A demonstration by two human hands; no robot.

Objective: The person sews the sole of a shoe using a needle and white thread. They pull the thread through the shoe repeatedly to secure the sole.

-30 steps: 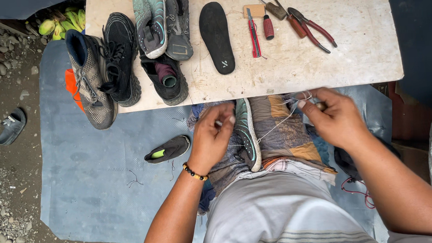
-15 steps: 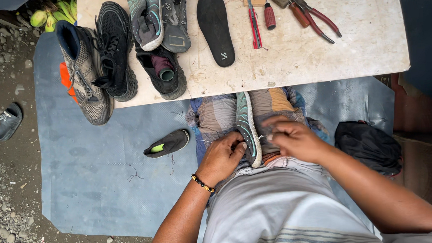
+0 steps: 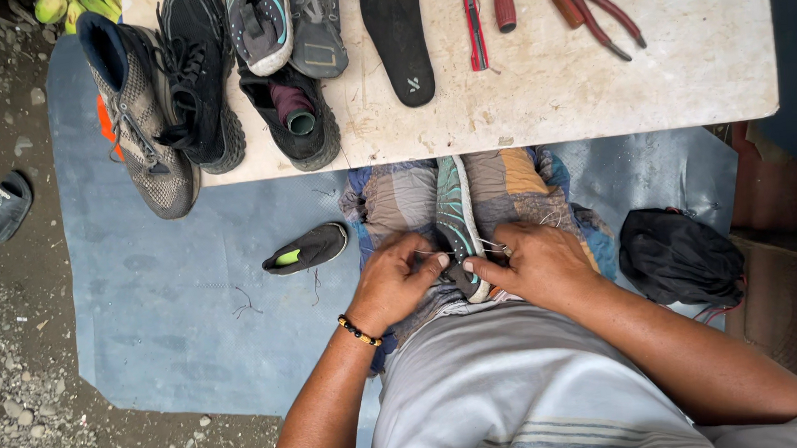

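Left hand [image 3: 392, 283] fingers pinched together on a thin pale thread [image 3: 427, 252], thumb + forefinger tips at the edge of a grey knit sneaker with teal stripes and a white sole rim [image 3: 457, 221]. Right hand [image 3: 532, 262] fingers curled shut on the shoe's heel end, thumb pressed to the sole edge, thread strands running out under them; whether a needle sits in that grip I can't tell. The sneaker lies lengthwise between the person's knees on a striped patchwork cloth [image 3: 505, 182], toe toward the surface.

Step in hand, by my read: hand-stitching the sole seam near the heel, w/ a stitch being drawn through. Next move likely calls for a steady pull on the thread to tighten it, shoe held firm so the seam doesn't gape.

Outward: beaded bracelet [image 3: 359, 331] on the left wrist. Pale, scuffed stone-like surface [image 3: 637, 84] carries a black foam insole [image 3: 398, 38], red-handled pliers [image 3: 601, 13], a slim red knife [image 3: 473, 25], a grey mesh high-top boot [image 3: 134, 129], a black laced shoe [image 3: 196, 80]. Below, a blue plastic sheet [image 3: 167, 309] w/ a small black slipper with a green insert [image 3: 307, 249]; a crumpled black bag [image 3: 678, 259] at right.
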